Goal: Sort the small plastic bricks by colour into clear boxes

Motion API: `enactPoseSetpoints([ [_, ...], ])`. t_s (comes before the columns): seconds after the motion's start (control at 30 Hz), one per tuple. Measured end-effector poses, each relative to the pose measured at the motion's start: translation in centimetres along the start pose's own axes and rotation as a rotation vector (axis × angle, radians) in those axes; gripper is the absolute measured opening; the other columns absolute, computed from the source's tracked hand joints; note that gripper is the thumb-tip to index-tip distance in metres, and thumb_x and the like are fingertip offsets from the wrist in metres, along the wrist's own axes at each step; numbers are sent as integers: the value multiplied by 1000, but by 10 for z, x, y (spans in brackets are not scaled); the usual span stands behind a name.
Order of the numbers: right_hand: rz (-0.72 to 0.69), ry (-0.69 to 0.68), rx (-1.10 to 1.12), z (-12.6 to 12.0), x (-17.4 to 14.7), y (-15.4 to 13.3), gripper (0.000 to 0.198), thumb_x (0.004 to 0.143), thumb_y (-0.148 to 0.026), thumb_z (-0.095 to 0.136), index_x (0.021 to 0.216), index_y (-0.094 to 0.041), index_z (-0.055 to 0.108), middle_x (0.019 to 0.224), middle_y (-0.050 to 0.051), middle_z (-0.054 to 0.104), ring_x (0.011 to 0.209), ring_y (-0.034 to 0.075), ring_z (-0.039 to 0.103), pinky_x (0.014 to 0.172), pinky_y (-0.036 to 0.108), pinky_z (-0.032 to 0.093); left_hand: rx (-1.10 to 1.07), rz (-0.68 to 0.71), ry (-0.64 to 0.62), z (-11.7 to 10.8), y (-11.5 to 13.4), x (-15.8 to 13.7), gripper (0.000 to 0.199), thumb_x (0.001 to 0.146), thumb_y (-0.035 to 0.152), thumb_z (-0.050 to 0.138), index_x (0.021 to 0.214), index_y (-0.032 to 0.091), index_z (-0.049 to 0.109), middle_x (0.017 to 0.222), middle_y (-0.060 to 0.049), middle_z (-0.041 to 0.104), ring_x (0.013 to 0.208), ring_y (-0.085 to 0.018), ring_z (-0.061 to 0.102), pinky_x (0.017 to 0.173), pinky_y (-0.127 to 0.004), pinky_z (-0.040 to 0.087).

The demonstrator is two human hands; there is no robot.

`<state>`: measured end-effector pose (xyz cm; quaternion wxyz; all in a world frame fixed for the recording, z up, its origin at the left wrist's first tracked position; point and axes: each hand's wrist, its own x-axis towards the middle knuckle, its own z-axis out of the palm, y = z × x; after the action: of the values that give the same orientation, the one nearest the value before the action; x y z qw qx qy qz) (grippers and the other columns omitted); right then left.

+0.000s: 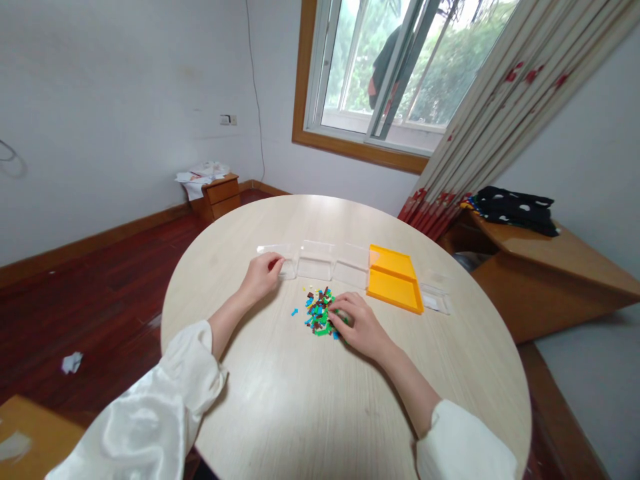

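A small heap of loose plastic building bricks [318,313], in green, blue, brown and a little yellow, lies mid-table. My right hand [361,324] reaches into its right side, with thumb and forefinger tips close together among the bricks; what they pinch is too small to tell. Up and to the left, my left hand [261,275] is closed in a pinch at the leftmost clear plastic box [289,269], partly covering it. Whether it grips the box edge or a small piece cannot be seen. One blue brick [295,312] lies apart, left of the heap.
Two more open clear boxes, a middle one [315,268] and a right one [351,274], continue the row. Beside them lies an open yellow case [395,291], then another clear box [436,299]. The round table [300,407] has its far edge near the window wall.
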<state>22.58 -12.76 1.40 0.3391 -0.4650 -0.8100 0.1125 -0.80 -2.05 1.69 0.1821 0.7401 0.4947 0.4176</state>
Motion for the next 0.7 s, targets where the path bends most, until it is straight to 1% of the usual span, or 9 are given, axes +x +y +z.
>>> enactPoseSetpoints([
  [0.1,-21,-43,14,1,-4,-7,14,84,-20,53,91,-22,66,90,7,62,88,19,56,78,37,46,-84,-105,101,-4,1,3,27,79,33,44,65,14,59,58,0,56,57,-13,48,57,-24,37],
  [0.2,-48,-88,-13,3,-3,-5,17,85,-18,52,92,-22,67,92,7,63,90,20,56,80,39,46,-133,-191,203,-10,0,7,30,78,34,43,56,16,52,49,3,46,52,-11,44,53,-23,33],
  [0.27,-60,-113,-29,4,-2,-2,16,84,-18,54,91,-22,68,93,8,64,91,20,57,80,39,46,-143,-229,258,-14,-2,9,31,78,33,43,52,17,49,47,3,43,51,-11,43,52,-23,33],
  [0.33,-59,-126,-42,5,-2,-1,14,83,-18,55,88,-21,68,93,7,64,91,20,57,80,38,46,-146,-250,284,-16,-3,10,30,78,31,43,51,17,48,47,3,44,51,-11,43,52,-23,33],
  [0.43,-53,-130,-61,4,-2,-1,12,84,-18,56,85,-21,67,91,7,64,90,20,57,80,37,45,-150,-235,263,-16,-3,10,29,78,30,44,52,17,49,47,3,44,51,-11,43,52,-23,34],
  [0.53,-51,-128,-60,3,-2,-3,11,83,-16,55,84,-21,65,91,6,64,89,20,57,79,37,44,-145,-181,222,-13,0,7,28,78,31,45,54,17,50,49,3,45,52,-11,43,52,-23,34],
  [0.7,-20,-49,-7,2,0,-5,10,84,-16,52,84,-20,61,91,6,64,92,20,56,81,37,43,-142,-71,204,-8,8,-1,25,78,34,47,62,16,53,54,3,48,53,-11,43,52,-23,34],
])
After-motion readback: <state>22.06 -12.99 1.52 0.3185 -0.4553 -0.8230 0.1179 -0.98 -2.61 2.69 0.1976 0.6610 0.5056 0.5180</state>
